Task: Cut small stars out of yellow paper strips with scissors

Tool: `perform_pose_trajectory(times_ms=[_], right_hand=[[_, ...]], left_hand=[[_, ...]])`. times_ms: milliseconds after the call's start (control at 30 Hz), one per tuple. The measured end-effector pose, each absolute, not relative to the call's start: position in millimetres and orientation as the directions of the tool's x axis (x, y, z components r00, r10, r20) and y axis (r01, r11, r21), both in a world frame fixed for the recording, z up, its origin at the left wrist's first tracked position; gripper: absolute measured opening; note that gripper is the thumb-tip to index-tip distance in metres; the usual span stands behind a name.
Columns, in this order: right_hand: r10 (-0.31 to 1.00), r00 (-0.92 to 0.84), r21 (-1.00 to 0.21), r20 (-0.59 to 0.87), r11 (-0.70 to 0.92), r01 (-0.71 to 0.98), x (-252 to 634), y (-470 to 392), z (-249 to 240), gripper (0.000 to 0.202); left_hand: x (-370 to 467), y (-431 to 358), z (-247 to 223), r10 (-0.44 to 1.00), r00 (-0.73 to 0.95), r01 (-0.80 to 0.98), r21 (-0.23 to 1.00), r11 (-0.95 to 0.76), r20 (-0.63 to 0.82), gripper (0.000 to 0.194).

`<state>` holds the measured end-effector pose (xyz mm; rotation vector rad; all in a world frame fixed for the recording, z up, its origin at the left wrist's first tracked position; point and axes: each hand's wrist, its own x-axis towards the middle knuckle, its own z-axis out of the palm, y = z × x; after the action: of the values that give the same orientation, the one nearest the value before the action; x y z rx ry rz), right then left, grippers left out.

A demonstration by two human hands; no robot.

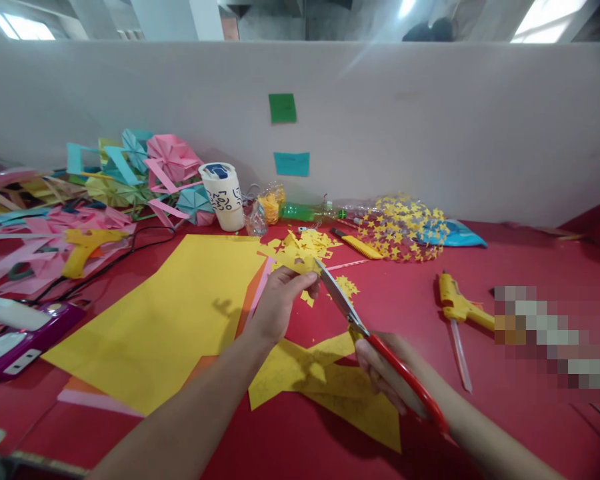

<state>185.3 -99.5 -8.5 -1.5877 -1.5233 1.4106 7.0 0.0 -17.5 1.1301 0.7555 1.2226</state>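
Note:
My left hand (283, 300) pinches a small piece of yellow paper (307, 265) above the red table. My right hand (387, 367) grips red-handled scissors (347, 303), whose blade tips reach the edge of that piece. Below the hands lie larger cut yellow sheets (325, 380). Behind the left hand is a pile of yellow paper scraps (305, 245), and a small heap of yellow stars (347, 288) sits beyond the scissors.
Large yellow sheets (180, 307) lie left, near a purple power strip (35, 340) and glue gun (80, 252). Behind stand a white cup (224, 198), green bottle (300, 212), yellow cutter (361, 246) and star-covered plastic (405, 227). Another glue gun (460, 305) lies right.

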Motion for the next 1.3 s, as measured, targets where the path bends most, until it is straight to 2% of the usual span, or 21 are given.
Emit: perform_pose_trajectory(times_ms=[733, 1067, 1167, 1300], right_hand=[[0.93, -0.152, -0.879, -0.333, -0.248, 0.407, 185, -102, -3, 0.053], [0.907, -0.291, -0.865, -0.304, -0.135, 0.484, 199, -95, -1, 0.053], [0.899, -0.291, -0.856, -0.327, -0.151, 0.494, 201, -94, -1, 0.053], [0.911, -0.202, -0.852, -0.36, -0.233, 0.469, 198, -97, 0, 0.054]], left_hand=[[3, 3, -7, 0.972, 0.191, -0.419, 0.907, -0.047, 0.138, 0.012], [-7, 7, 0, 0.925, 0.252, -0.181, 0.953, -0.242, 0.283, 0.014], [-9, 8, 0, 0.921, 0.27, -0.17, 0.955, -0.243, 0.283, 0.016], [-9, 8, -1, 0.915, 0.321, -0.232, 0.957, -0.175, 0.246, 0.015]])
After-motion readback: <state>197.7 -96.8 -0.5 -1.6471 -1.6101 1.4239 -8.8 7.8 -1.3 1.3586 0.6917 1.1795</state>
